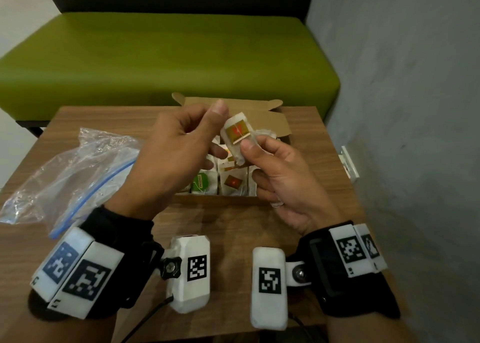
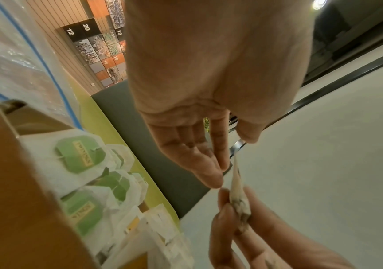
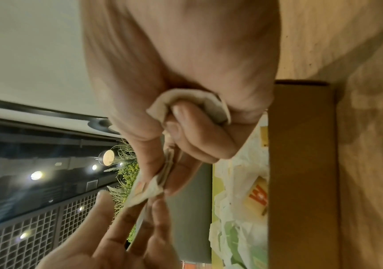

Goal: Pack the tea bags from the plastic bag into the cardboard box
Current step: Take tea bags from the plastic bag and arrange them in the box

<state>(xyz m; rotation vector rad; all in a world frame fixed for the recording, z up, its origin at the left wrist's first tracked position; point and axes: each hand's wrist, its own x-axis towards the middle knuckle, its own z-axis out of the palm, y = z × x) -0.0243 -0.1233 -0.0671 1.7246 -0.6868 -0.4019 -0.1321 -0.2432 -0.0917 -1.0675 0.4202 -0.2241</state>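
1. Nearest the head camera: marker-tagged wrist cameras point(image 1: 193, 268) strapped on both forearms, low over the counter point(image 1: 223, 223).
2. Pinched upright in the right hand point(image 1: 281, 176): one tea bag point(image 1: 235, 136) with an orange tag, thumb on its lower edge and index finger behind; a second crumpled bag point(image 3: 190, 105) tucked under that hand's curled fingers, probably kept in reserve for the next placement.
3. Left hand point(image 1: 176, 155) just beside it, thumb and fingertips closing on the bag's upper edge; real grip or mere touch, hard to say. Seemingly straightening the bag or taking it over so that it slots in flat.
4. Directly below both hands: the cardboard box point(image 1: 220, 199), flaps open, already holding rows of green-tagged and orange-tagged bags.
5. Off to the outer side of the left hand: the plastic bag point(image 1: 75, 171) with a blue zip, slumped on the counter, apparently near empty.
6. Both wrists raised, palms turned inward towards each other.
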